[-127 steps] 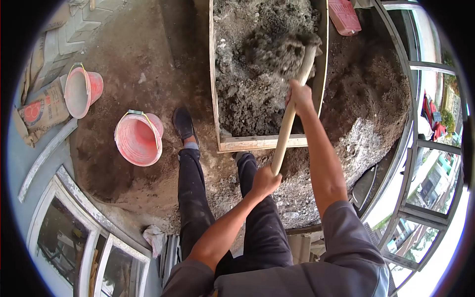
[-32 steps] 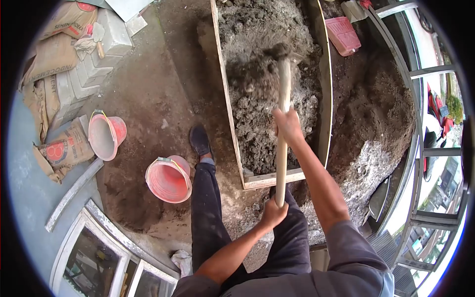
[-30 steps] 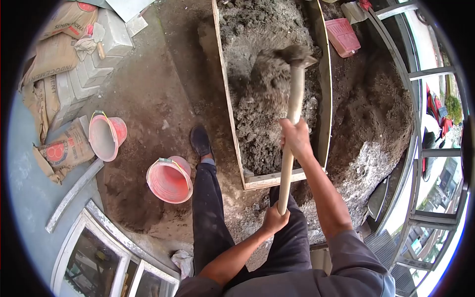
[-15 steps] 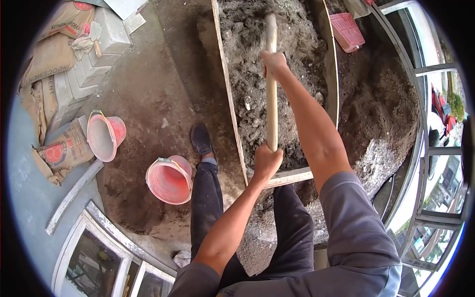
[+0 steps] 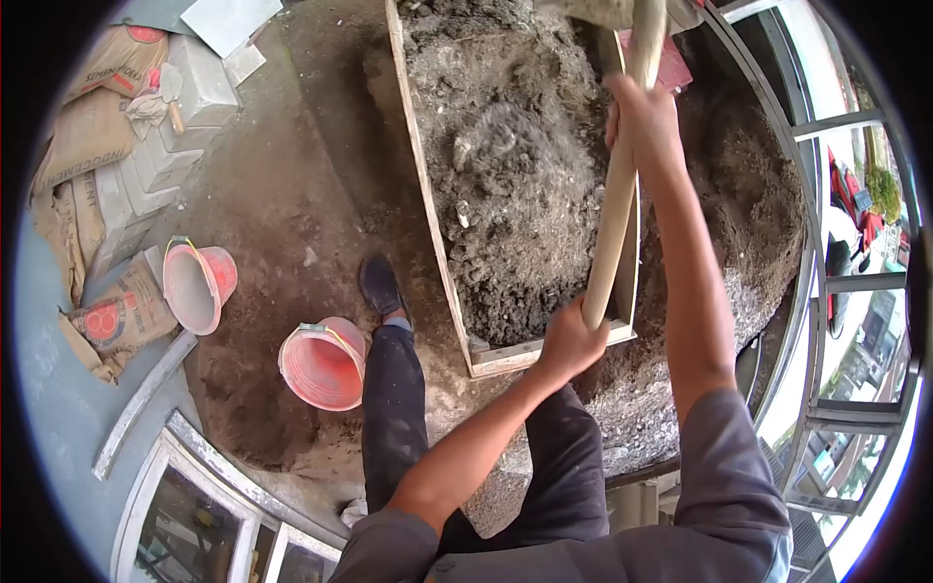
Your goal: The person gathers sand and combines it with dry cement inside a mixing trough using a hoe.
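1. Fingers of the left hand [image 5: 571, 340] wrap tight round the butt end of a wooden handle [image 5: 612, 223]; fingers of the right hand [image 5: 641, 112] close round it higher up.
2. The handle slants up over a wooden frame [image 5: 420, 194] filled with dark, lumpy mix [image 5: 515, 194]; the tool's head [image 5: 593, 10] is cut off at the top edge.
3. The person stands at the frame's near end, one shoe [image 5: 379, 287] just beside its left board.
4. A pink bucket [image 5: 321, 364] and a second bucket [image 5: 194, 287] sit on the dirt to the left, with cement bags [image 5: 107, 321] beyond.

Upper cement sack [image 5: 73, 146], stacked at left: printed "INDOCEMENT", partly creased. Lower cement sack [image 5: 112, 316]: red round emblem, its lettering too small to read.
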Demonstrator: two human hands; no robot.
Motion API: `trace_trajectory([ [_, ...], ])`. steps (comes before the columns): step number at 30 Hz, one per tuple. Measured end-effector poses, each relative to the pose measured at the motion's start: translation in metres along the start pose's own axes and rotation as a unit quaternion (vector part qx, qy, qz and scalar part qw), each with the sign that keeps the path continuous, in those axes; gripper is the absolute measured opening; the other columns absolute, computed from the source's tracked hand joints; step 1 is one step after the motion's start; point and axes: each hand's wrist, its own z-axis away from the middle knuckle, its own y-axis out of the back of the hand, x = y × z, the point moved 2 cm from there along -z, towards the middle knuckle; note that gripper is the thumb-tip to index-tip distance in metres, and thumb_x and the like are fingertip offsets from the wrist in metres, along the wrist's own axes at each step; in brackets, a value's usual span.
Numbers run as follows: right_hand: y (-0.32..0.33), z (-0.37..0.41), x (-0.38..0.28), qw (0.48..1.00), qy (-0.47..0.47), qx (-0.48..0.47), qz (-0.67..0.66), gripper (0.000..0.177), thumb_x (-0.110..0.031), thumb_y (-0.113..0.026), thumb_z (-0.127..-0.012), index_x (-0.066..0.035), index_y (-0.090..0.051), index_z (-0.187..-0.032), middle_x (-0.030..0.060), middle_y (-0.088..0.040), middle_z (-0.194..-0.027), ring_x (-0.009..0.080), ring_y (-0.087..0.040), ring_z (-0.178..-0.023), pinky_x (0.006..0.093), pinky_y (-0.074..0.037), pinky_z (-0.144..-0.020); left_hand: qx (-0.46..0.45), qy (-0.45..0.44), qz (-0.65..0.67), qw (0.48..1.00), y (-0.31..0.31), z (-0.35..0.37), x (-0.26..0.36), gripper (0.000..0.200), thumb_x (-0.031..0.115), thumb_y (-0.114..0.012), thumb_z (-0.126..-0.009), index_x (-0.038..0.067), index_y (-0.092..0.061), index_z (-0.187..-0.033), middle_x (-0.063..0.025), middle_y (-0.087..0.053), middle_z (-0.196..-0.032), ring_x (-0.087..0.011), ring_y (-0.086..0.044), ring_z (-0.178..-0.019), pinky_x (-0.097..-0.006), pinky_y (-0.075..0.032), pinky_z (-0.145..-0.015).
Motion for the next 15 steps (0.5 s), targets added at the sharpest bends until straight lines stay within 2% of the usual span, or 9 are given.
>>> trace_trajectory([
  [3, -0.023, -0.069, 0.027, 0.997, -0.048, 0.011, 0.061, 0.040, -0.034, -0.066, -0.092, -0.001, -0.063, -0.069, 0.0074, -0.060, -0.056, 0.0194, -0.060, -0.046, 0.0363, -0.051, -0.048, 0.013, 0.021, 0.024, 0.999, 0.001, -0.059, 0.016, 0.019, 0.010, -0.063, -0.085, -0.005, -0.065, -0.096, -0.0203, -0.069, -0.072, -0.0307, -0.069, -0.062, -0.0442, -0.054, -0.060],
  [4, -0.037, -0.089, 0.060, 0.995, -0.078, 0.013, 0.068, 0.045, -0.034, -0.065, -0.092, -0.001, -0.060, -0.062, 0.0082, -0.061, -0.055, 0.0209, -0.061, -0.046, 0.0374, -0.053, -0.051, 0.016, 0.013, 0.048, 0.999, -0.004, -0.072, 0.006, 0.017, 0.009, -0.062, -0.084, -0.006, -0.064, -0.092, -0.0195, -0.067, -0.069, -0.0302, -0.067, -0.060, -0.0446, -0.052, -0.059],
  [5, -0.049, -0.100, 0.113, 0.990, -0.115, -0.014, 0.076, 0.044, -0.034, -0.065, -0.093, 0.000, -0.060, -0.064, 0.0083, -0.061, -0.055, 0.0209, -0.061, -0.046, 0.0390, -0.053, -0.050, 0.011, 0.098, 0.060, 0.993, -0.008, -0.073, -0.007, 0.015, 0.010, -0.062, -0.082, -0.005, -0.061, -0.086, -0.0180, -0.065, -0.067, -0.0298, -0.066, -0.060, -0.0452, -0.050, -0.060],
  [6, -0.059, -0.109, 0.158, 0.986, -0.143, -0.038, 0.081, 0.043, -0.033, -0.065, -0.093, 0.001, -0.061, -0.067, 0.0085, -0.060, -0.055, 0.0209, -0.061, -0.047, 0.0405, -0.053, -0.049, 0.010, 0.115, 0.035, 0.993, -0.012, -0.070, -0.029, 0.017, 0.012, -0.064, -0.082, -0.005, -0.063, -0.087, -0.0205, -0.067, -0.069, -0.0338, -0.069, -0.066, -0.0465, -0.053, -0.064],
  [8, -0.078, -0.067, 0.200, 0.978, -0.207, -0.001, 0.005, 0.039, -0.029, -0.063, -0.095, 0.003, -0.062, -0.072, 0.0095, -0.061, -0.058, 0.0215, -0.062, -0.047, 0.0420, -0.053, -0.047, 0.025, 0.073, -0.049, 0.996, 0.006, -0.041, -0.090, 0.012, 0.009, -0.063, -0.084, -0.003, -0.060, -0.084, -0.0105, -0.062, -0.062, -0.0229, -0.065, -0.057, -0.0415, -0.052, -0.056],
  [10, -0.073, -0.028, 0.189, 0.976, -0.209, -0.010, -0.062, 0.035, -0.025, -0.063, -0.094, 0.005, -0.060, -0.075, 0.0103, -0.062, -0.061, 0.0222, -0.062, -0.047, 0.0413, -0.052, -0.046, 0.015, 0.137, -0.073, 0.988, 0.016, -0.004, -0.078, 0.022, 0.013, -0.067, -0.082, -0.005, -0.067, -0.095, -0.0251, -0.070, -0.075, -0.0406, -0.074, -0.076, -0.0496, -0.057, -0.071],
  [12, -0.062, 0.026, 0.161, 0.980, -0.192, -0.043, -0.013, 0.032, -0.023, -0.063, -0.093, 0.006, -0.060, -0.081, 0.0094, -0.061, -0.063, 0.0209, -0.060, -0.047, 0.0396, -0.051, -0.044, 0.047, 0.119, -0.076, 0.989, 0.003, 0.046, -0.089, 0.024, 0.015, -0.068, -0.085, -0.003, -0.068, -0.100, -0.0252, -0.071, -0.077, -0.0404, -0.073, -0.077, -0.0496, -0.057, -0.070],
  [14, -0.060, 0.070, 0.148, 0.979, -0.203, -0.020, -0.018, 0.029, -0.021, -0.063, -0.094, 0.007, -0.060, -0.090, 0.0073, -0.058, -0.061, 0.0177, -0.057, -0.045, 0.0373, -0.049, -0.042, 0.049, 0.070, -0.005, 0.996, -0.006, 0.086, -0.105, 0.025, 0.017, -0.069, -0.086, -0.001, -0.069, -0.103, -0.0246, -0.071, -0.077, -0.0418, -0.073, -0.076, -0.0497, -0.059, -0.069],
  [15, -0.056, 0.085, 0.131, 0.981, -0.188, 0.002, -0.056, 0.029, -0.021, -0.062, -0.094, 0.007, -0.059, -0.094, 0.0065, -0.058, -0.061, 0.0166, -0.056, -0.045, 0.0363, -0.049, -0.042, 0.054, 0.062, -0.037, 0.996, -0.007, 0.098, -0.102, 0.025, 0.017, -0.070, -0.086, -0.001, -0.069, -0.104, -0.0239, -0.071, -0.076, -0.0420, -0.073, -0.075, -0.0497, -0.060, -0.069],
])
